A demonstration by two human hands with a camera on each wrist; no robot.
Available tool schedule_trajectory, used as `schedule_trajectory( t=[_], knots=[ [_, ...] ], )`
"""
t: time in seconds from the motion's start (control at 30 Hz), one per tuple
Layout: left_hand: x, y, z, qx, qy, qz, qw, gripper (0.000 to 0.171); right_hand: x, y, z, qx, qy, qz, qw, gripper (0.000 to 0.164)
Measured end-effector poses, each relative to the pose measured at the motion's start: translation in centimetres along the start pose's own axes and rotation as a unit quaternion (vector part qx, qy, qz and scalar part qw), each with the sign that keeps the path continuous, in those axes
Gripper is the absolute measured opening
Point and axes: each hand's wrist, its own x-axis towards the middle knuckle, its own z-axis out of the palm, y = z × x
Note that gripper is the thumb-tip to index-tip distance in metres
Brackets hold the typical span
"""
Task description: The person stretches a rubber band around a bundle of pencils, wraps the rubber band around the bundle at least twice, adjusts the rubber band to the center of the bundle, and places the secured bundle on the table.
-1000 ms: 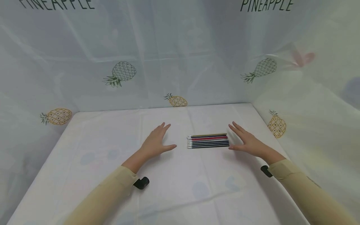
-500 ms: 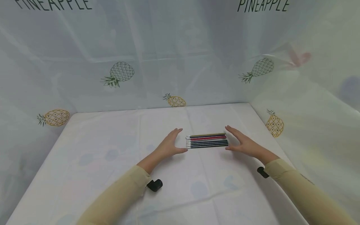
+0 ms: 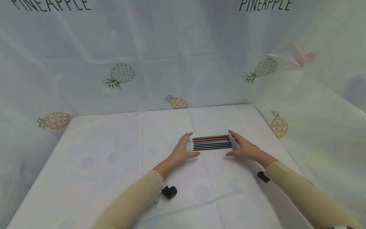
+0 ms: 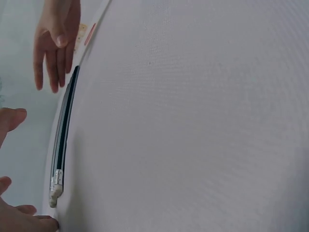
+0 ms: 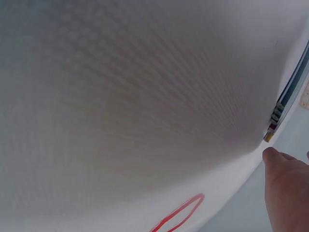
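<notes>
A row of several pencils [image 3: 210, 142] lies flat, side by side, on the white cloth. Most are dark, with a red one among them and a yellowish one at the far edge. White erasers [image 4: 55, 191] in silvery ferrules show at their left end in the left wrist view. My left hand [image 3: 183, 149] is around that end, thumb on the near side, fingers on the far side. At the opposite end my right hand [image 3: 242, 148] stands with thumb and fingers spread apart. In the right wrist view the right thumb [image 5: 273, 154] is just below the pencil ends.
White cloth [image 3: 114, 178] with faint pastel spots covers the table. Pineapple-printed sheeting [image 3: 160, 57] hangs behind it and along both sides. A small black camera [image 3: 169, 192] sits at the left cuff, another black device [image 3: 263, 176] at the right cuff.
My left hand has moved right, from apart on the cloth to around the eraser end of the pencils. The right hand has shifted slightly left, toward their other end. The pencils keep their place.
</notes>
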Motion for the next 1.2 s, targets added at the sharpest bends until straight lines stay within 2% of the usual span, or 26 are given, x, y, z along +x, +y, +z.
schedule_trajectory(
  t=[0.23, 0.47, 0.67, 0.83, 1.2],
  knots=[
    [0.9, -0.1, 1.1, -0.007, 0.005, 0.010, 0.9999, 0.092, 0.6, 0.2, -0.1, -0.002, -0.002, -0.006, 1.000, 0.111],
    [1.3, -0.1, 1.3, -0.016, 0.021, 0.005, 0.9996, 0.090, 1.4, 0.7, 0.0, 0.005, -0.009, -0.035, 0.999, 0.109],
    [1.5, -0.1, 1.4, -0.018, 0.023, 0.004, 0.9996, 0.087, 1.6, 0.7, 0.2, 0.025, -0.016, -0.034, 0.999, 0.109],
    [1.5, 0.0, 1.5, -0.008, 0.020, 0.014, 0.9997, 0.086, 1.4, 0.6, 0.4, 0.042, -0.017, -0.023, 0.999, 0.109],
    [1.4, 0.0, 2.0, -0.013, 0.016, 0.023, 0.9995, 0.083, 0.2, 0.5, 0.5, 0.106, -0.031, -0.046, 0.993, 0.109]
  ],
)
